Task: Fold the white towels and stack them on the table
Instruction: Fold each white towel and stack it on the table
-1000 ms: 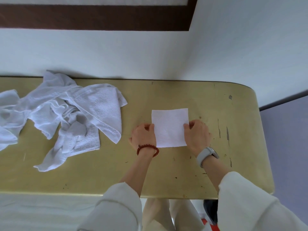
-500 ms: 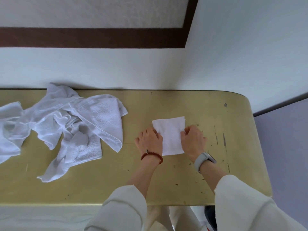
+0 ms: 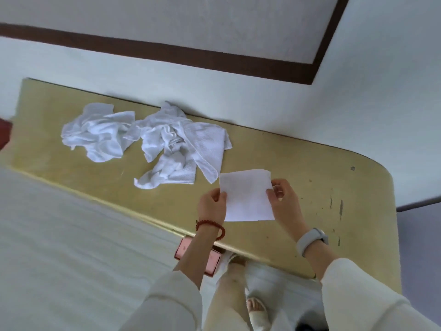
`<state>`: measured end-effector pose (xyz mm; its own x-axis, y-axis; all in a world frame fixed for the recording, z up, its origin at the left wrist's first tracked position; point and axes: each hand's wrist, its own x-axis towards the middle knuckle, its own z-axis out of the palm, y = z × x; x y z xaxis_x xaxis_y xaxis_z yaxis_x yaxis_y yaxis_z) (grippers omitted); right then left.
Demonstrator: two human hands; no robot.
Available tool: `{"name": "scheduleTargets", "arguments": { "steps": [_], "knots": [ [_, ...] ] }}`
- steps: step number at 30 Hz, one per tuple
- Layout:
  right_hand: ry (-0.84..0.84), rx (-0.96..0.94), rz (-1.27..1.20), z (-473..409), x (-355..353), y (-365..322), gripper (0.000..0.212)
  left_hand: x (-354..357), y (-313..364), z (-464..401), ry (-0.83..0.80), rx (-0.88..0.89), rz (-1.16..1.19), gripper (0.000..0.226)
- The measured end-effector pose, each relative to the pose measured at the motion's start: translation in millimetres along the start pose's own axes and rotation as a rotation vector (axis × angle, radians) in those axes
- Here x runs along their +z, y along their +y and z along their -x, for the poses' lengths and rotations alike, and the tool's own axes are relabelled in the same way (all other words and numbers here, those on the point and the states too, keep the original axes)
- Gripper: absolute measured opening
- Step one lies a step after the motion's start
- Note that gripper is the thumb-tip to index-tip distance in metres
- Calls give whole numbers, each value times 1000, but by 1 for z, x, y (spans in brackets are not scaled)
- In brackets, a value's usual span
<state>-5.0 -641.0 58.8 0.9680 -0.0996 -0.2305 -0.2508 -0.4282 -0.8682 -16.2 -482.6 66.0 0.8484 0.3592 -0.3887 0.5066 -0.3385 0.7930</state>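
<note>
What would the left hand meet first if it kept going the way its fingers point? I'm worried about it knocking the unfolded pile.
Likely the nearest hanging corner of the crumpled white towels, beyond the folded white towel the left hand pinches; depth is unclear.

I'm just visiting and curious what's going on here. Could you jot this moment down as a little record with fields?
Activity: a person folding white towels at a table
Surface: yellowish table against a white wall
In hand: small folded towel, a flat white rectangle
Left hand: pinches the towel's left edge
Right hand: pinches the towel's right edge
Waiting: heap of unfolded towels, crumpled, to the left on the table
Stack: none visible yet
Wrists: red bead bracelet on the left, grey watch on the right
</note>
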Motion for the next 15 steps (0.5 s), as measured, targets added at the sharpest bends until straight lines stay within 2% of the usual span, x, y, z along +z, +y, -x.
{"name": "scheduleTargets", "arguments": {
  "steps": [3, 9, 12, 15],
  "knots": [
    [-33, -190, 80, 29, 25, -20, 9, -36, -16, 36, 172, -16, 61, 16],
    [-115, -524, 202, 105, 109, -78, 14, -130, -68, 96, 608, 87, -49, 13],
    [-183, -668, 264, 149, 164, -108, 17, -190, -105, 123, 785, -5, -53, 12],
    [-343, -771, 234, 205, 230, -136, 18, -259, -157, 157, 955, -111, 10, 11]
  ]
}}
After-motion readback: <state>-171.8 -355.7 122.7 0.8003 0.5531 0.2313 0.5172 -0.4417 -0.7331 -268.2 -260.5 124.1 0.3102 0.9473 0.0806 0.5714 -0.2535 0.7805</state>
